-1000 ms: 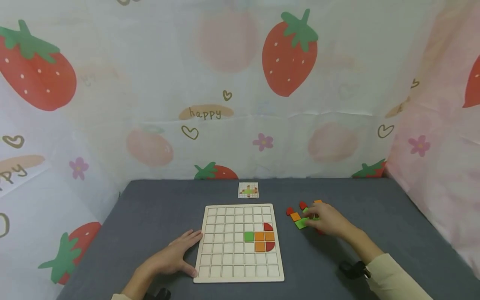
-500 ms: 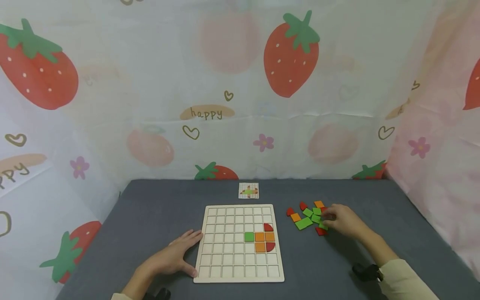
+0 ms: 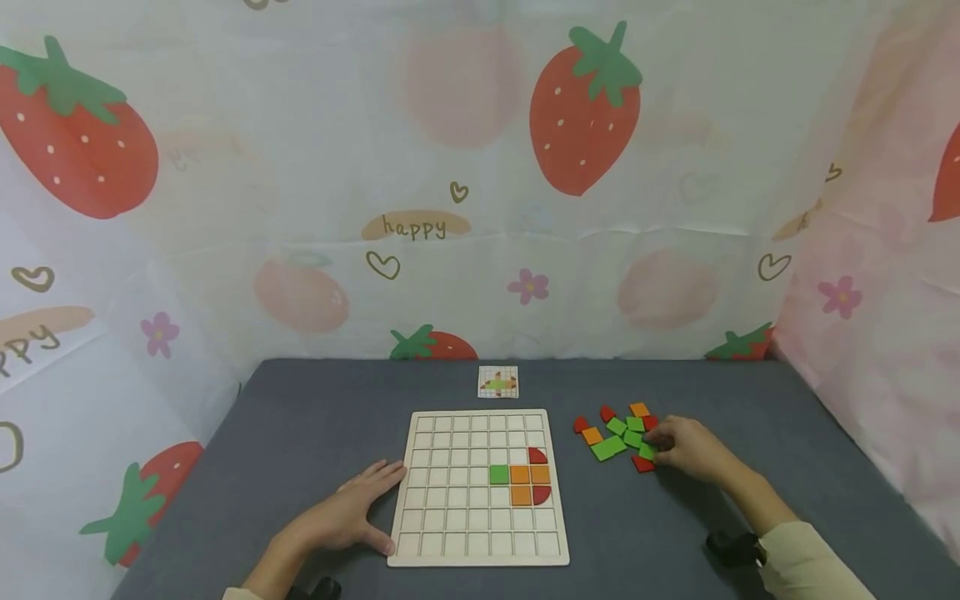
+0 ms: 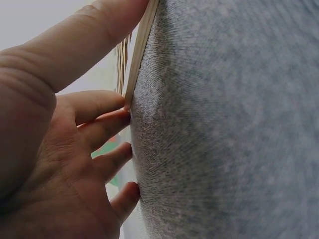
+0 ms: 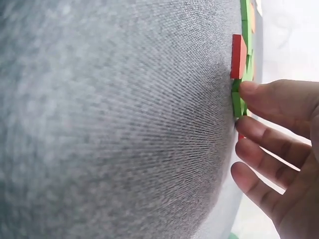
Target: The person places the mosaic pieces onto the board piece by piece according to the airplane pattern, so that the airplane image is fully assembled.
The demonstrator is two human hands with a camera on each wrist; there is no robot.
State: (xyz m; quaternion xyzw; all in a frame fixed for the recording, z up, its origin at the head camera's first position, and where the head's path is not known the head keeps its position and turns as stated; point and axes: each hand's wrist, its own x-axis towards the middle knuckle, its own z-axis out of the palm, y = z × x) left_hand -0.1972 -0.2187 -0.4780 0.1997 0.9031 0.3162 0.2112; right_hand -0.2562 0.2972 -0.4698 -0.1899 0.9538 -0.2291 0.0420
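A pale wooden grid board (image 3: 459, 500) lies on the dark cloth. A green tile (image 3: 498, 474), orange tiles (image 3: 520, 496) and two red quarter-round tiles (image 3: 541, 495) sit in its right-hand cells. My left hand (image 3: 352, 504) rests at the board's left side, fingers spread, thumb and index finger touching its edge. To the right of the board my right hand (image 3: 688, 447) is at a pile of loose tiles. Its thumb and fingertips straddle a small green square tile (image 5: 237, 103), pinching it at the pile's near right. A red tile (image 5: 237, 57) lies close beside it.
Several loose tiles lie right of the board, among them a long green tile (image 3: 608, 448) and an orange square (image 3: 639, 409). A small pattern card (image 3: 498, 382) lies behind the board. A strawberry-printed curtain (image 3: 450, 167) hangs behind the table.
From over the middle of the pile, my right hand has moved right, then slightly down to the green square at its near right. The left hand and board have stayed in place.
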